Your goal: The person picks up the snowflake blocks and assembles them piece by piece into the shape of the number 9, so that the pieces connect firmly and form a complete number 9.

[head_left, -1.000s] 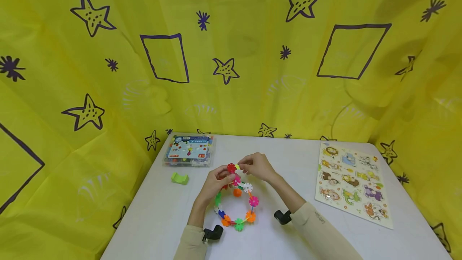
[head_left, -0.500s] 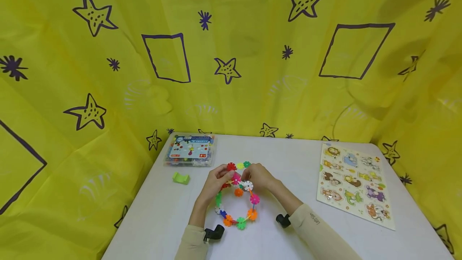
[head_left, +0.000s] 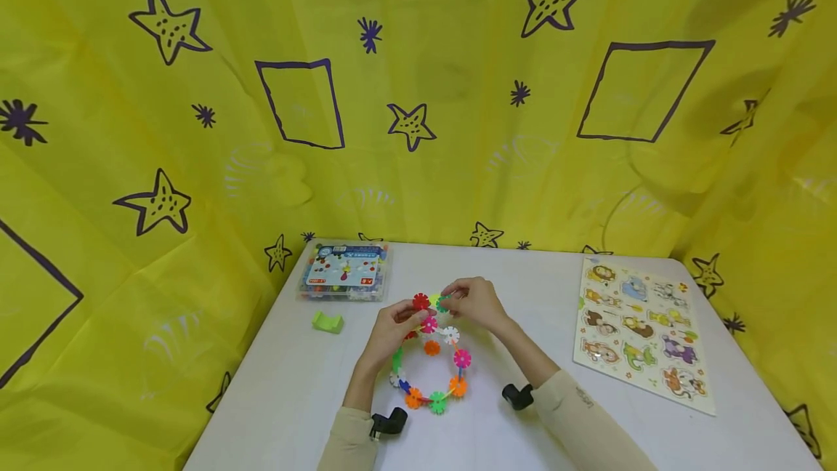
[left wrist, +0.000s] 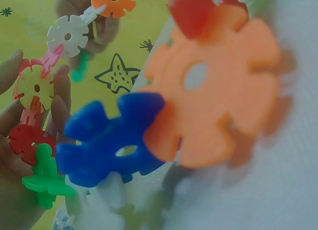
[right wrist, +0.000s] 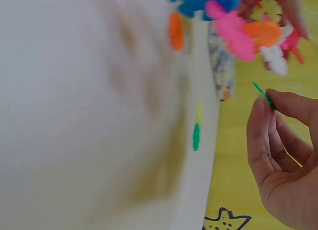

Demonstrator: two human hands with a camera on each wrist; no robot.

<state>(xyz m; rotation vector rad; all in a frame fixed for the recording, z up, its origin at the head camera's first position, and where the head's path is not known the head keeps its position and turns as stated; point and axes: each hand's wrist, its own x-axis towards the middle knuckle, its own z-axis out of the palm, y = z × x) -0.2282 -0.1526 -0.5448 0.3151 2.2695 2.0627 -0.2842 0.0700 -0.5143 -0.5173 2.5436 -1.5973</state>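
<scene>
Pinching the ring [head_left: 462,358] of flower discs at its eleven o'clock, the left hand [head_left: 389,329] bends its fingers and thumb close about that stretch. Over at one o'clock, just beyond the ring, I see the right hand [head_left: 477,302] with a green disc [right wrist: 268,98] nipped between thumb and fingertip, the disc apart from the others. A red disc [head_left: 421,302] shows at the left fingertips, past the ring's twelve; whether it is joined on I cannot tell.

The ring lies before the person on the white table [head_left: 543,296], a pink disc [head_left: 429,324] at its twelve, a white one [head_left: 451,335] near one and a green one [head_left: 437,403] at six. An orange disc [head_left: 431,348] shows inside its outline. Out near the table's far edge, a yellow disc [right wrist: 199,112] sits beside a second green disc [right wrist: 196,137].

From the ring, the box [head_left: 343,271] is toward half past ten, the lime block [head_left: 328,322] near ten, and the animal puzzle [head_left: 644,336] about three. Twelve o'clock, behind everything, hangs the yellow curtain [head_left: 445,187].
</scene>
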